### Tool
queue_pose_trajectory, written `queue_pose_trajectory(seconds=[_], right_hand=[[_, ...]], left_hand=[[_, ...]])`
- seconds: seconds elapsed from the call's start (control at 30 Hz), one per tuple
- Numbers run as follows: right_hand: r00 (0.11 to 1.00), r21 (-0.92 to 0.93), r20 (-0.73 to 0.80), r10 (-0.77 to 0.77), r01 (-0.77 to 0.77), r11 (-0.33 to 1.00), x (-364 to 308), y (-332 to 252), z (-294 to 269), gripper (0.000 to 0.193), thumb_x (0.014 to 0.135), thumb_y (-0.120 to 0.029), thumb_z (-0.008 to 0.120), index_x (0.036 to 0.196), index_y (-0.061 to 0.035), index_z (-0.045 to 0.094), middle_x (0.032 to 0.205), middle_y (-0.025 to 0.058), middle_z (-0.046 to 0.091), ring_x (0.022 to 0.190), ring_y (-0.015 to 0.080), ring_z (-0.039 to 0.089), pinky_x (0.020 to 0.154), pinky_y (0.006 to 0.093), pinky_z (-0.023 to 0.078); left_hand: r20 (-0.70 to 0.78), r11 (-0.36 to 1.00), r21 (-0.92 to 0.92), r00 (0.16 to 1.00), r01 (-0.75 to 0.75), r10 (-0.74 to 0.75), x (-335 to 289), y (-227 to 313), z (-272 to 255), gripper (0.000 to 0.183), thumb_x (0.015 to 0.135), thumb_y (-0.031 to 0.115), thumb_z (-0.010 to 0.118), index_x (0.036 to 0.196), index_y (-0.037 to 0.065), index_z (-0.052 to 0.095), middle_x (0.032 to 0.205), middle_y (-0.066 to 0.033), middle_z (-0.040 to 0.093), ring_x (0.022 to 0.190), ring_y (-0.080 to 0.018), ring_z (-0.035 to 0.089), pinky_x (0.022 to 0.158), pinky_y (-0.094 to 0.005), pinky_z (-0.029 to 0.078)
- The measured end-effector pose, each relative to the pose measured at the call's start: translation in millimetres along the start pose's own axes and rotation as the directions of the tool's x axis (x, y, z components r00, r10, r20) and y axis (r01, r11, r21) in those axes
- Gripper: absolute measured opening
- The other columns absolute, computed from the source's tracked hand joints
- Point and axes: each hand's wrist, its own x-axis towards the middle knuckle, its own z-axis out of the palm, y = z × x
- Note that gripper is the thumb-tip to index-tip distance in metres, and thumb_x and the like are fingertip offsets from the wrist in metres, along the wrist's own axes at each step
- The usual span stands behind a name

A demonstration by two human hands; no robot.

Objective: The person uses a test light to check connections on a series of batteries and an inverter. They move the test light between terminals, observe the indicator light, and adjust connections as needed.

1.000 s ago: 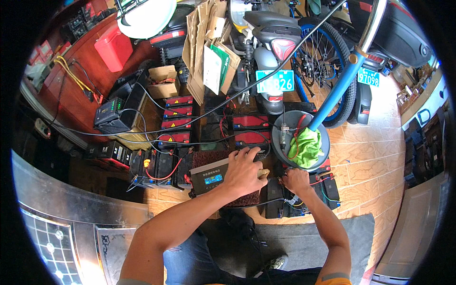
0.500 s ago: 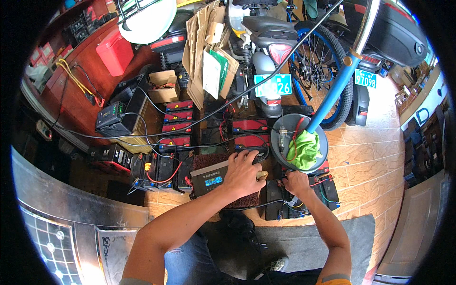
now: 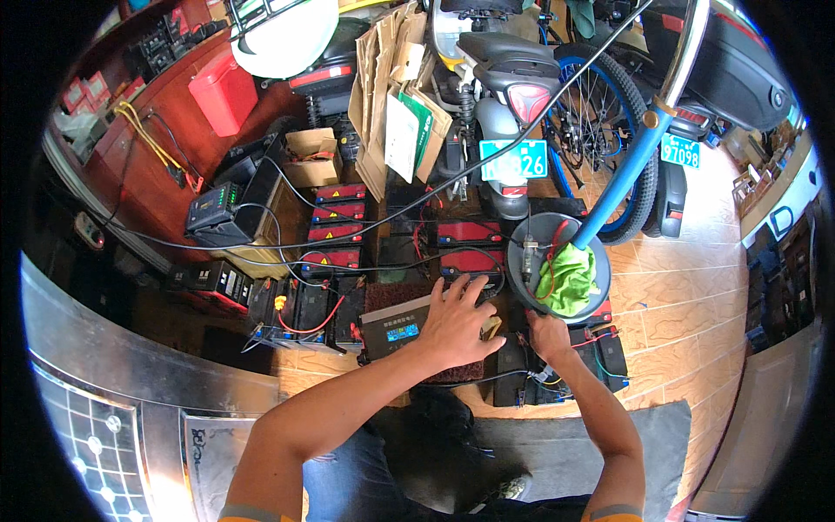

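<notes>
My left hand (image 3: 459,326) lies with spread fingers over the right part of a grey metal charger (image 3: 383,329) with a small lit blue screen. A small brass-coloured part (image 3: 491,328) shows beside its thumb. My right hand (image 3: 549,339) is closed at the near rim of a grey bucket (image 3: 604,300); what its fingers grip, if anything, is hidden. A bright green cloth (image 3: 570,280) and a red-wired clear part lie in the bucket. Under my right wrist sit black batteries (image 3: 513,370) with coloured wires. A dark reddish mat (image 3: 457,374) is beneath the charger.
Several red-topped batteries (image 3: 335,233) stand beyond the charger, with black cables (image 3: 400,228) running across. Flattened cardboard (image 3: 372,113), a scooter (image 3: 509,61) and a bicycle wheel (image 3: 648,187) stand at the back. A blue pole (image 3: 622,174) slants above the bucket. A grey mat (image 3: 600,435) lies near my feet.
The whole view has shifted slightly. The fingers of my left hand have spread wider and lifted a little over the charger. My right hand stays closed by the bucket rim.
</notes>
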Motion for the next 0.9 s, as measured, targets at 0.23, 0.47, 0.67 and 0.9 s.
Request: queue_pose_trajectory(seconds=[0.23, 0.47, 0.67, 0.9], right_hand=[[0.999, -0.016, 0.044, -0.007, 0.008, 1.0, -3.0, -6.1, -13.2, 0.029, 0.088, -0.018, 0.068, 0.115, -0.0067, 0.068, 0.082, 0.0238, 0.072, 0.078, 0.0435, 0.073, 0.068, 0.054, 0.059], [0.989, -0.079, 0.144, -0.014, 0.026, 0.997, 6.0, -2.6, -6.7, 0.035, 0.088, -0.027, 0.073, 0.117, -0.0073, 0.067, 0.081, 0.0226, 0.073, 0.079, 0.0417, 0.074, 0.07, 0.0522, 0.06], [0.993, -0.054, 0.111, 0.029, -0.023, 0.998, 3.1, -10.2, -11.3, 0.031, 0.087, -0.027, 0.075, 0.111, -0.0076, 0.07, 0.08, 0.0214, 0.073, 0.077, 0.0409, 0.074, 0.068, 0.052, 0.06], [0.985, -0.107, 0.15, 0.08, -0.064, 0.992, 3.3, -15.8, -20.7, 0.034, 0.085, -0.033, 0.076, 0.107, -0.0072, 0.075, 0.086, 0.0201, 0.076, 0.083, 0.0381, 0.076, 0.074, 0.0503, 0.061]], left_hand=[[0.018, 0.999, -0.01, 0.999, -0.049, 0.049, -7.9, -3.1, -15.4, 0.081, 0.078, 0.055, 0.083, 0.143, 0.012, 0.06, 0.159, -0.022, 0.038, 0.149, -0.047, 0.033, 0.12, -0.0675, 0.025], [0.076, 0.999, -0.044, 0.997, -0.019, 0.022, -19.2, -14.9, -32.7, 0.104, 0.076, 0.057, 0.085, 0.158, 0.01, 0.041, 0.161, -0.0242, 0.035, 0.15, -0.0482, 0.03, 0.121, -0.062, 0.027], [0.117, 0.999, -0.041, 0.993, -0.003, 0.007, -26.1, -21.0, -40.6, 0.11, 0.075, 0.057, 0.086, 0.16, 0.008, 0.036, 0.161, -0.0243, 0.034, 0.151, -0.0483, 0.029, 0.12, -0.0609, 0.028], [0.13, 0.999, -0.039, 0.992, 0.011, -0.006, -31.0, -25.9, -43.9, 0.111, 0.074, 0.055, 0.087, 0.159, 0.007, 0.035, 0.162, -0.0246, 0.035, 0.15, -0.0489, 0.032, 0.12, -0.0616, 0.027]])
